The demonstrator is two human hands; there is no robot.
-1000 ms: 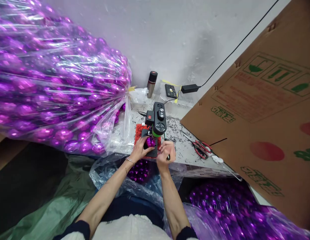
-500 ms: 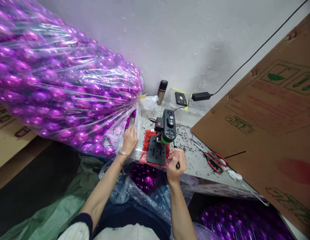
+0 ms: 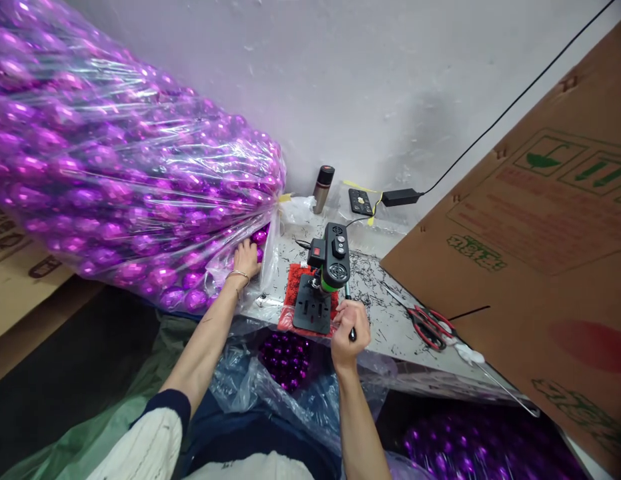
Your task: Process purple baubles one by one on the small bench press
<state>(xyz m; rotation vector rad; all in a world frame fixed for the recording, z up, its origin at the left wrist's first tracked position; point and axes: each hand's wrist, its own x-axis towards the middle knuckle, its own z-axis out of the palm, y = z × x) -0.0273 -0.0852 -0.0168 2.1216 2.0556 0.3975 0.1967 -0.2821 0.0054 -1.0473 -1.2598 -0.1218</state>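
Observation:
My left hand (image 3: 247, 259) is in the mouth of a big clear plastic bag (image 3: 140, 160) full of shiny purple balls. Its fingers are spread and touch the loose purple balls (image 3: 260, 236) at the opening; the fingertips are partly hidden. My right hand (image 3: 351, 328) is wrapped around the black-ended lever (image 3: 353, 335) of a small black bench drill press (image 3: 336, 257) with a green ring. The machine's slotted base plate (image 3: 311, 305) sits on a red mat (image 3: 292, 285), and no ball shows on the plate.
Scissors (image 3: 430, 327) with red-black handles lie on the bench (image 3: 385, 313), among scattered black shavings. Behind stand a flask (image 3: 323, 189) and a power adapter (image 3: 401, 197). A large cardboard box (image 3: 530, 240) leans on the right. More purple balls (image 3: 285, 357) fill a bag below the bench edge.
My left hand has moved left and up, from the front of the bag mouth onto the balls, and its fingers have spread. My right hand stays on the lever.

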